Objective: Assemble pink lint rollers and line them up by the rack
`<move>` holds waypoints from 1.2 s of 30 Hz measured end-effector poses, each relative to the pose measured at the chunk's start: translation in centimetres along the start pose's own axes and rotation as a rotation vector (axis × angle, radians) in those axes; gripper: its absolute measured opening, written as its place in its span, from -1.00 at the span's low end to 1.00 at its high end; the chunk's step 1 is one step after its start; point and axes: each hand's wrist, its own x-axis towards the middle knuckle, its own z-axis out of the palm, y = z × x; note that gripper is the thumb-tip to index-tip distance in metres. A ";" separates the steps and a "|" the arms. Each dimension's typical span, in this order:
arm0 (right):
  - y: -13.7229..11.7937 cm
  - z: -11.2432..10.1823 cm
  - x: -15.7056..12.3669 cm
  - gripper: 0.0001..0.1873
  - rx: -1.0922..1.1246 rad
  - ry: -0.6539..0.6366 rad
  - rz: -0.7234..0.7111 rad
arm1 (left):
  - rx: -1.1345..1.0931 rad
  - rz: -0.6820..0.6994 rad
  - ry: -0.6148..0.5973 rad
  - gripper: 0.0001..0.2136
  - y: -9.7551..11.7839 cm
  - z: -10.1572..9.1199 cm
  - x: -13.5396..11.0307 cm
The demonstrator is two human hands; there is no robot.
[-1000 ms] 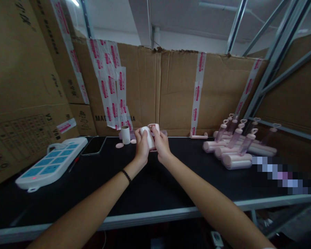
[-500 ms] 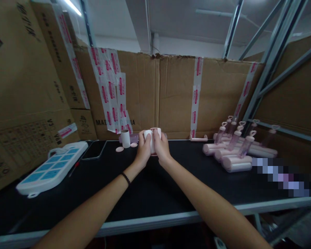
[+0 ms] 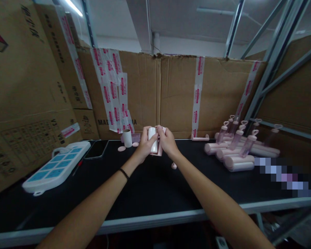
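Both hands meet above the middle of the black tabletop. My left hand (image 3: 144,144) is closed around a white roll (image 3: 152,141), its thumb lying across the front. My right hand (image 3: 169,142) pinches a pink plastic holder (image 3: 160,150) that sits right against the roll; its fingers hide the upper part. Whether the roll is fixed to the holder I cannot tell. A small pink knob-like piece (image 3: 173,166) lies on the table below my right wrist. Behind my left hand another white roll (image 3: 128,139) stands upright, with two pink discs (image 3: 121,148) beside it.
Several pink roller tools with clear handles and heart-shaped loops (image 3: 234,148) are gathered at the right. A pink bracket (image 3: 200,138) lies by the cardboard back wall (image 3: 176,97). On the left are a white power strip (image 3: 54,169) and a phone (image 3: 96,149).
My hands have turned the white roll, so its front now faces me with the pink holder beside it. The small pink knob-like piece has come into view below my right wrist.
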 end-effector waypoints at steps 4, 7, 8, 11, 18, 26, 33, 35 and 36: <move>-0.4 -0.2 -0.1 -0.45 -0.044 0.052 0.005 | 0.004 0.024 -0.038 -0.66 0.3 0.2 0.1; -0.7 -0.3 -0.2 -0.47 -0.070 0.092 0.020 | 0.019 0.028 -0.067 -0.68 0.3 0.3 0.1; -0.7 -0.3 -0.2 -0.48 -0.075 0.103 0.030 | 0.031 0.032 -0.076 -0.68 0.2 0.3 0.2; -0.8 -0.3 -0.3 -0.50 -0.070 0.108 0.065 | 0.100 0.071 -0.101 -0.68 0.2 0.2 0.2; -1.2 -0.4 -0.5 -0.54 -0.106 0.068 0.033 | 0.221 0.144 -0.134 -0.60 0.0 -0.5 0.3; -1.7 -0.3 -1.3 -0.55 -0.120 0.015 -0.037 | 0.156 0.153 -0.156 -0.46 -0.1 -0.7 0.2; -1.9 -0.2 -1.4 -0.57 -0.167 0.004 -0.043 | 0.172 0.168 -0.126 -0.42 0.4 -0.7 -0.2; -1.9 -0.2 -1.4 -0.57 -0.197 0.008 -0.048 | 0.215 0.188 -0.127 -0.42 0.5 -0.8 -0.3; -1.9 -0.2 -1.5 -0.57 -0.207 0.009 -0.051 | 0.233 0.197 -0.132 -0.43 0.5 -0.8 -0.2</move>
